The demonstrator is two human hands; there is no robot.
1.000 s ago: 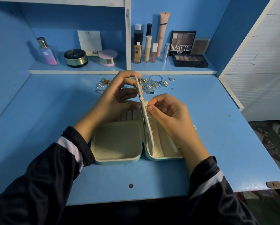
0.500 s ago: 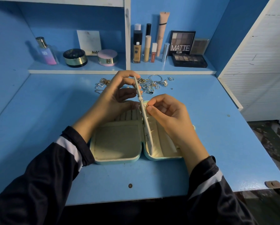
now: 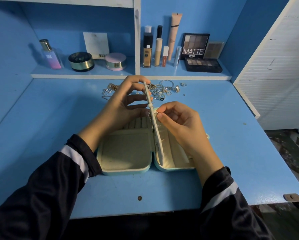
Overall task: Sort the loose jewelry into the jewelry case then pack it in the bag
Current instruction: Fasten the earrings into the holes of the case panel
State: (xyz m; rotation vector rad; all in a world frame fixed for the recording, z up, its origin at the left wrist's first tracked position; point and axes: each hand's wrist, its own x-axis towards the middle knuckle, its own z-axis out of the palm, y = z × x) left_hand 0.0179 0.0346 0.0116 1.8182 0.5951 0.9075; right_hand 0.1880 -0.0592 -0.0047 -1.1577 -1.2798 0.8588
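Gripping the upright middle flap (image 3: 156, 135) of the jewelry case (image 3: 124, 151) near its far end with the left hand (image 3: 121, 108), with fingers (image 3: 136, 97) curled against the flap's left face. Pinching a small metal piece (image 3: 155, 113) between thumb and forefinger of the right hand (image 3: 180, 120), tight against the flap's right face; cannot tell whether pushed through it.

Working over the case spread open flat near the middle of the blue tabletop (image 3: 58, 118), cream lining up, teal shell underneath. Hiding part of the ridged rolls at the far end of the left half behind the left hand. Covering much of the right half with the right hand and wrist, so cannot make out anything stored there.

Reaching past neither hand to the loose jewelry (image 3: 162, 89), heaped on the tabletop just beyond the case and partly blocked by the flap's tip and the left hand: chains (image 3: 110, 87) to the left, hoops and rings to the right, with one ring (image 3: 183, 84) slightly apart at the far right.

Facing a low shelf (image 3: 93, 73) along the far edge, stocked from left to right with a perfume bottle (image 3: 50, 54), a black and gold compact (image 3: 81, 61), a white card (image 3: 96, 45), a pink compact (image 3: 115, 61), then several upright makeup tubes (image 3: 158, 51) and an eyeshadow palette (image 3: 195, 46) marked MATTE. Bordered on the right by a white cabinet (image 3: 275, 66). Wearing dark sleeves (image 3: 58, 170) with a white stripe at each wrist.
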